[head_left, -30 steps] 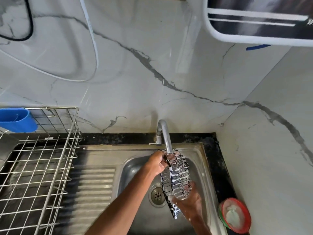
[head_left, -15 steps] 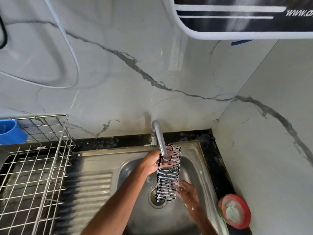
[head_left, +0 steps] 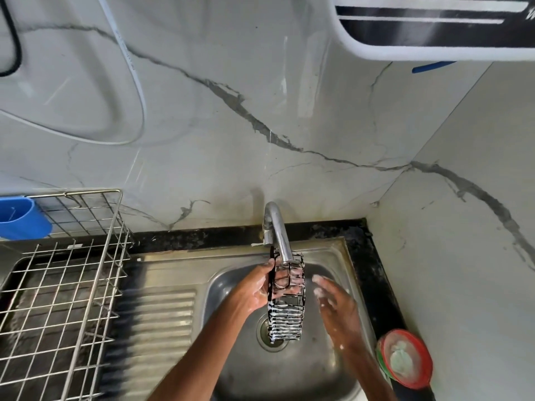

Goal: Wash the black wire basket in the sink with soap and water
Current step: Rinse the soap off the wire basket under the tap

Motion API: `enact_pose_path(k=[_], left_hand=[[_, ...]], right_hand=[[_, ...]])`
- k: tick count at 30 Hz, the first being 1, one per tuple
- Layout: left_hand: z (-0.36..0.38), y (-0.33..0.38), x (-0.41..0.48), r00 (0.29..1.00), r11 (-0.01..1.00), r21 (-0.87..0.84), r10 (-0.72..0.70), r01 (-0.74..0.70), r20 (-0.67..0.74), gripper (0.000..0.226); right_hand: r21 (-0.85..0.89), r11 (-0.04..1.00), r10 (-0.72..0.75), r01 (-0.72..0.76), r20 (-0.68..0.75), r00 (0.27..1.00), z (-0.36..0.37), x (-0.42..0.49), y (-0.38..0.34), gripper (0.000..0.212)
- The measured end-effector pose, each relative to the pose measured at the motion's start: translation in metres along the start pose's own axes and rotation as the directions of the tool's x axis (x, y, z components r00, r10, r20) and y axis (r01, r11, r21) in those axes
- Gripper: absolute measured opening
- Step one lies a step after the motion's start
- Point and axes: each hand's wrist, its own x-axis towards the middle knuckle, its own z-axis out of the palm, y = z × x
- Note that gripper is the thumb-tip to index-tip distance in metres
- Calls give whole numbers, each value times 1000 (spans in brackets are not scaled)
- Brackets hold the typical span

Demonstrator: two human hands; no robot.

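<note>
Under the tap (head_left: 279, 233), over the sink (head_left: 289, 377): basket (head_left: 286, 309) hangs upright, soapy.
Left hand (head_left: 254, 287) grips its upper part, fingers curled round the wires; right hand (head_left: 335, 302), which a second ago held the lower end, has let go and sits at 3 o'clock, fingers spread and sudsy. Rinsing likely comes next.

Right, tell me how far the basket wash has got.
Done: soaping; white suds streak the black wire basket and both hands. In hand: the left hand grips the basket upright beneath the tap, over the sink; the right hand hangs open beside it, apart. Left: rinsing off the suds; running water is not discernible.
</note>
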Motion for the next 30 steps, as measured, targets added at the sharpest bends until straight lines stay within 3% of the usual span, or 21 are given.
enact_pose_path(k=[3,6,9,13,16,20,23,26,28,30], left_hand=[[-6,-4,-8,998,1000,-12,3,-4,-63,42],[-8,-8,-15,995,999,-9,50,-51,-89,45],[-7,-10,-24,993,995,-55,82,-87,-82,55],[-4,-10,-31,992,989,-109,91,-101,-89,50],[-6,-7,-36,984,990,-60,120,-129,-130,48],[-6,-7,-46,992,995,20,97,-96,-81,50],[-11,-10,-47,989,993,-22,113,-116,-100,38],[-13,-8,-45,977,986,-69,137,-149,-162,31],[-9,-8,-40,966,986,104,153,-134,-209,36],[-1,-11,-37,951,939,320,206,-126,-229,39]], right_hand=[[-87,962,-233,259,235,944,8,2,-30,45],[-229,910,-190,347,514,837,21,-5,-36,64],[-340,844,-118,415,636,762,32,1,-23,63],[-461,766,-46,447,655,754,57,26,-20,63],[-457,808,5,372,635,772,71,52,-30,73],[-484,827,76,286,601,796,82,71,-35,91],[-476,818,20,322,584,812,87,57,-28,103],[-477,798,-22,368,587,809,83,25,-22,85],[-467,813,-7,347,588,808,75,19,-12,62],[-430,854,8,292,573,819,72,25,-6,62]])
